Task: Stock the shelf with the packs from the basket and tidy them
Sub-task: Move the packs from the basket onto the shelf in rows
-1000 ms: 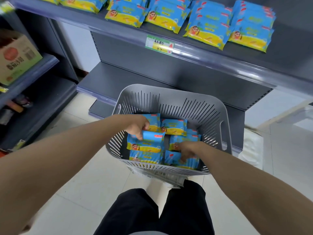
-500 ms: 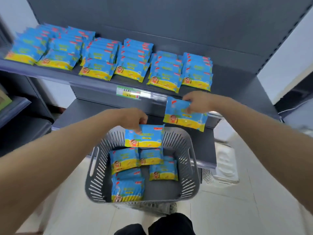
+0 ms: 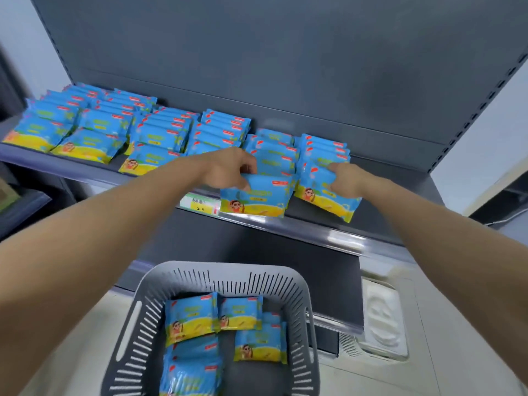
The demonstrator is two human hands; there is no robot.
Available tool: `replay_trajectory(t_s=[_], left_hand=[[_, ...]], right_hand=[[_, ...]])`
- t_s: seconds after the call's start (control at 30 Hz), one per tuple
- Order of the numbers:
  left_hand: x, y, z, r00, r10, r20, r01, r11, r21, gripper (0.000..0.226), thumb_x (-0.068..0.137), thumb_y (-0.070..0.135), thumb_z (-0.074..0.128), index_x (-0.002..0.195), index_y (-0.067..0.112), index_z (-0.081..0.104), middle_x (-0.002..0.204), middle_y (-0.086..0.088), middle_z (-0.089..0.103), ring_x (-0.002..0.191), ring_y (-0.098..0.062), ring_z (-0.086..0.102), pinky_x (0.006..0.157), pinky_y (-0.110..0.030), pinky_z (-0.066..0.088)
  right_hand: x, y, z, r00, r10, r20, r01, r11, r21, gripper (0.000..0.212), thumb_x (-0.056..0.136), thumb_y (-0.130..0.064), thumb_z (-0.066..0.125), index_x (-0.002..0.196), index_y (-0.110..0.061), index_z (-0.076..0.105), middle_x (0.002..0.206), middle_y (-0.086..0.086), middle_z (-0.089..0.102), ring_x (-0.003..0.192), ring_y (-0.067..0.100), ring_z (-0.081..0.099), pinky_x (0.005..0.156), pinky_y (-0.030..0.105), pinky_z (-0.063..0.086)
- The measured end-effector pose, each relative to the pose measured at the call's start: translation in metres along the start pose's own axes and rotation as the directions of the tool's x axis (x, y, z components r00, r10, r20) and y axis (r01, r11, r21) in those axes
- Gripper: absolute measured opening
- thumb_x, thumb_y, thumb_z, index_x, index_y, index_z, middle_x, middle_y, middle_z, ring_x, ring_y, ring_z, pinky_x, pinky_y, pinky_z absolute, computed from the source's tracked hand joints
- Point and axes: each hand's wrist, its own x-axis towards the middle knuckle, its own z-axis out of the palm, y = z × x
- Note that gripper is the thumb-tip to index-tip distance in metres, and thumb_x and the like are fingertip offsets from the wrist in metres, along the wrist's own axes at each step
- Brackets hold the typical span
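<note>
Up front, left pack [image 3: 258, 200] in left hand [image 3: 228, 171]; right pack [image 3: 320, 194] in right hand [image 3: 344, 180]

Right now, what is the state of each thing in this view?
shelf: stocked with rows of packs
left hand: grips one pack at the shelf front
right hand: grips another pack, rightmost row
basket: partly filled, several packs inside

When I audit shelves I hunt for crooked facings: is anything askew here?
The blue-and-yellow pack in the right hand sits tilted, its lower corner past the edge of the grey metal shelf. The matching pack in the left hand juts past the row fronts.
</note>
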Motion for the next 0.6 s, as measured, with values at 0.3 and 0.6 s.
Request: replay_trajectory(t_s=[0.3,0.6], left_hand=[[0.045,0.003,0.001,0.996,-0.062,-0.060,0.062,0.998,-0.006,0.017,0.083,0.007,0.065,0.099,0.008,0.059,0.082,-0.001,0.052,0.079,-0.019,0.046,0.063,-0.024,0.039],[0.068,0.000,0.006,0.995,-0.098,-0.034,0.099,0.995,0.006,0.033,0.077,0.004,0.071,0.107,0.009,0.060,0.099,-0.003,0.057,0.089,-0.021,0.053,0.078,-0.028,0.045]], right_hand=[[0.045,0.014,0.006,0.999,-0.041,0.034,0.043,0.995,-0.088,0.066,0.082,-0.020,0.064,0.141,-0.013,0.034,0.139,0.011,0.043,0.121,0.031,0.048,0.094,0.039,0.046],[0.064,0.015,0.009,0.989,-0.023,-0.145,0.004,0.992,-0.127,0.061,0.083,-0.017,0.059,0.138,-0.012,0.031,0.138,0.016,0.035,0.131,0.035,0.030,0.102,0.047,0.035]])
